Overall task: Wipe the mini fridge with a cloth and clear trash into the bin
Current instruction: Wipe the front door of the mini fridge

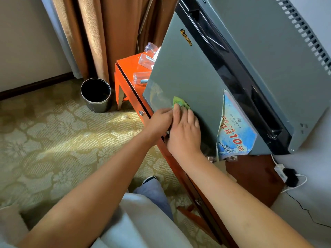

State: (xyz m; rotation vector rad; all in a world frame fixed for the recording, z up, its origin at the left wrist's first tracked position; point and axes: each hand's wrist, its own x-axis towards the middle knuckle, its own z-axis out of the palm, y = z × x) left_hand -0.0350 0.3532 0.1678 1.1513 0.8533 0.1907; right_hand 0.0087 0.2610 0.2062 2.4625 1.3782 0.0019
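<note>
We press the green cloth [180, 103] on the fridge [188, 72] door, right hand [184, 133] flat, left hand [159, 120] pinching its edge. We judge wiping is midway. Bottles [143, 68] still await the bin [95, 94].

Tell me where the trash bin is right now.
The trash bin stands on the patterned carpet at the left of the head view, in front of the brown curtain and just left of the orange table that carries the mini fridge.
</note>
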